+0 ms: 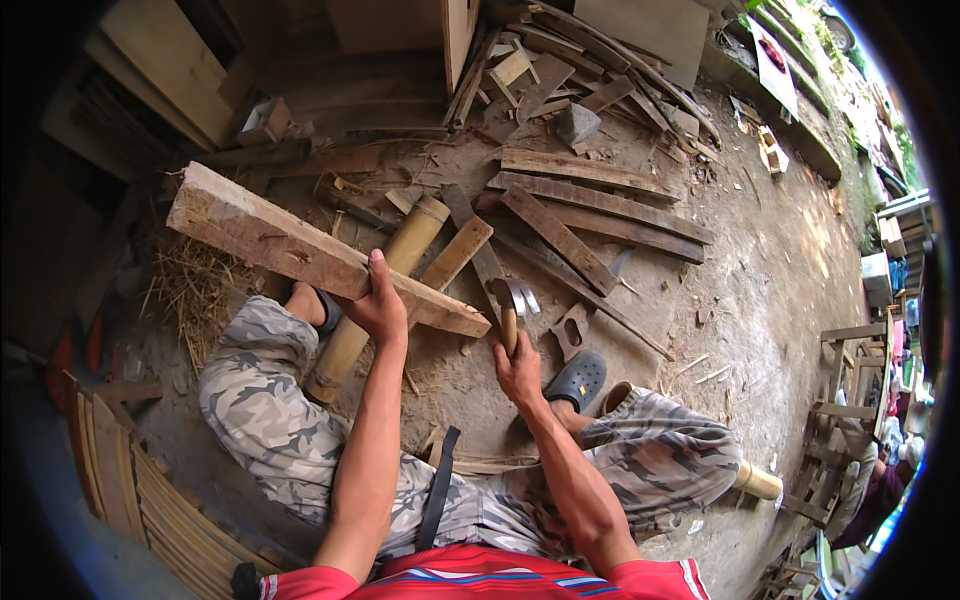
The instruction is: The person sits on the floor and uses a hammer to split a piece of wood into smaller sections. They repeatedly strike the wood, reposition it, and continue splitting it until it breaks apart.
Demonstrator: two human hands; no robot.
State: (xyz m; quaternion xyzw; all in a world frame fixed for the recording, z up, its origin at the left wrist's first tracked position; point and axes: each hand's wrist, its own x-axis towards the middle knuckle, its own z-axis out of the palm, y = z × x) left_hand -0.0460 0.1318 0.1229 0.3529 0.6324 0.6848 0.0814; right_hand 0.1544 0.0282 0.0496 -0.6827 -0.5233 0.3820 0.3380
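Observation:
My left hand is closed round a thick, rough wooden beam, its thumb over the upper edge. The beam slants from the far left down toward the middle, above a bamboo pole lying on the ground. A small dark spot shows on the beam's side; I cannot tell whether it is a nail. In my right hand is a claw hammer, gripped by its wooden handle with the metal head up. The hammer sits just right of the beam's near end, apart from it. Beside my shoe lies a handsaw, only its handle plainly visible.
Several dark planks lie on the dirt floor ahead. Farther back is a heap of scrap wood with a grey stone. Straw lies at the left. A wooden rack stands at the right, with a person partly visible beyond it.

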